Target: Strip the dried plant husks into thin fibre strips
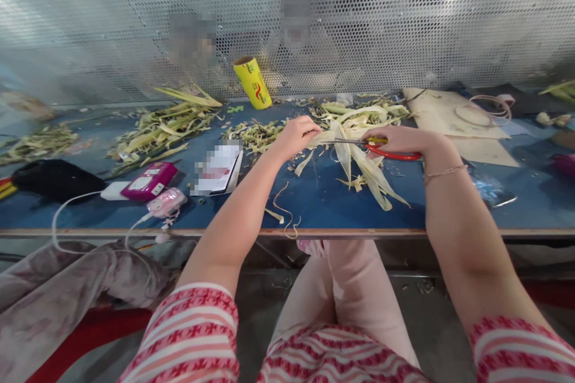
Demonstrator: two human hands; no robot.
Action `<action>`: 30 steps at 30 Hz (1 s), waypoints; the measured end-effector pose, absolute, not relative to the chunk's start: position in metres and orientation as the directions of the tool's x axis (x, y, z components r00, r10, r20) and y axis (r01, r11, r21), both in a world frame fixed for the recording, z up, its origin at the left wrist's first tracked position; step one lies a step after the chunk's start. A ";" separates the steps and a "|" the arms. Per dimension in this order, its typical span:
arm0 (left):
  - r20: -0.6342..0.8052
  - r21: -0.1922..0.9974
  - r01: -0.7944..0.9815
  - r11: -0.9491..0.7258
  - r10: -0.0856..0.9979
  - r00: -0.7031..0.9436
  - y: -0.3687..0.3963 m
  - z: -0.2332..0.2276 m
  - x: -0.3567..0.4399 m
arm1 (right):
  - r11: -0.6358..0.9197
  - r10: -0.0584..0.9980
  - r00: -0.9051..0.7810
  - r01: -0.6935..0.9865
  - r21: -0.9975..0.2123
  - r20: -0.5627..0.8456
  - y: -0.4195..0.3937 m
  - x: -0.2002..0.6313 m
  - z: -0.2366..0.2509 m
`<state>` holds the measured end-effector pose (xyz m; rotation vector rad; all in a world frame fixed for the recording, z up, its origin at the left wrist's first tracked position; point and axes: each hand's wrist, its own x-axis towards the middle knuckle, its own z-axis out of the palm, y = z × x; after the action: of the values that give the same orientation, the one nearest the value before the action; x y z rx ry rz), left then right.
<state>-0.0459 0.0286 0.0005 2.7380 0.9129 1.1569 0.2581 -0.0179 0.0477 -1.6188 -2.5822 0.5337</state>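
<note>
Table edge (287,232), left hand (294,136) pinching husk (354,131), right hand (398,140) gripping scissors (381,148)

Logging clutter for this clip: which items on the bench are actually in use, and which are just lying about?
In use: left hand gripping pale husk strips; right hand holding red-handled scissors to them.

Lying about: yellow roll, pink device, white booklet, black pouch, cardboard sheet.

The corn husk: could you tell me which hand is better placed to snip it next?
Probably the right hand: it holds the red scissors, blades at the husk, while the left hand pinches its end.
</note>
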 end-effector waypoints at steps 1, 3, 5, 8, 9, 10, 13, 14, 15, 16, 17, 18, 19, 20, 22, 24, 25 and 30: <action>0.655 0.235 0.499 -0.834 0.515 0.553 0.029 0.000 -0.046 | 0.399 0.878 -0.458 0.860 -0.318 -0.137 -0.017 0.258 0.047; 0.674 0.209 0.488 -0.847 0.486 0.556 0.028 -0.001 -0.044 | 0.407 0.875 -0.468 0.851 -0.331 -0.126 -0.016 0.259 0.046; 0.691 0.187 0.485 -0.854 0.466 0.553 0.028 -0.002 -0.043 | 0.409 0.876 -0.468 0.846 -0.342 -0.113 -0.015 0.260 0.046; 0.706 0.170 0.485 -0.858 0.449 0.548 0.028 -0.003 -0.041 | 0.419 0.875 -0.476 0.837 -0.352 -0.088 -0.016 0.260 0.046; 0.708 0.167 0.484 -0.859 0.446 0.548 0.028 -0.004 -0.041 | 0.426 0.873 -0.481 0.832 -0.355 -0.080 -0.016 0.260 0.046; 0.709 0.165 0.484 -0.859 0.445 0.548 0.028 -0.004 -0.041 | 0.432 0.871 -0.486 0.828 -0.358 -0.071 -0.017 0.260 0.046; 0.704 0.172 0.482 -0.859 0.449 0.550 0.028 -0.004 -0.040 | 0.438 0.872 -0.486 0.825 -0.357 -0.054 -0.016 0.260 0.046; 0.699 0.176 0.483 -0.858 0.455 0.552 0.027 -0.004 -0.040 | 0.438 0.873 -0.485 0.826 -0.355 -0.053 -0.016 0.260 0.046; 0.692 0.182 0.486 -0.855 0.463 0.554 0.027 -0.003 -0.040 | 0.438 0.873 -0.486 0.827 -0.353 -0.054 -0.016 0.260 0.046; 0.685 0.189 0.491 -0.850 0.473 0.555 0.026 -0.003 -0.040 | 0.440 0.871 -0.488 0.826 -0.351 -0.056 -0.016 0.260 0.046; 0.678 0.197 0.499 -0.844 0.485 0.552 0.025 -0.002 -0.040 | 0.444 0.869 -0.492 0.825 -0.351 -0.058 -0.016 0.261 0.046; 0.673 0.207 0.508 -0.836 0.499 0.546 0.025 -0.002 -0.040 | 0.447 0.867 -0.496 0.823 -0.350 -0.059 -0.016 0.261 0.046; 0.670 0.216 0.517 -0.828 0.511 0.538 0.024 -0.002 -0.039 | 0.450 0.866 -0.497 0.822 -0.349 -0.057 -0.016 0.261 0.046; 0.669 0.225 0.523 -0.822 0.521 0.530 0.023 -0.002 -0.039 | 0.451 0.866 -0.497 0.823 -0.346 -0.054 -0.016 0.261 0.046; 0.669 0.237 0.529 -0.815 0.532 0.520 0.023 -0.002 -0.038 | 0.454 0.866 -0.498 0.823 -0.342 -0.047 -0.015 0.262 0.045; 0.662 0.240 0.531 -0.812 0.537 0.522 0.022 -0.001 -0.038 | 0.461 0.862 -0.505 0.819 -0.342 -0.046 -0.015 0.262 0.045; 0.657 0.242 0.533 -0.811 0.541 0.524 0.022 -0.001 -0.038 | 0.462 0.860 -0.507 0.817 -0.344 -0.049 -0.015 0.262 0.045; 0.648 0.254 0.529 -0.810 0.549 0.528 0.021 0.001 -0.039 | 0.437 0.871 -0.487 0.829 -0.349 -0.065 -0.016 0.263 0.047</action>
<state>-0.0388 0.0209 0.0010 2.7238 0.9610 1.1694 0.2626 -0.0161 0.0468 -1.5200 -2.5554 0.5127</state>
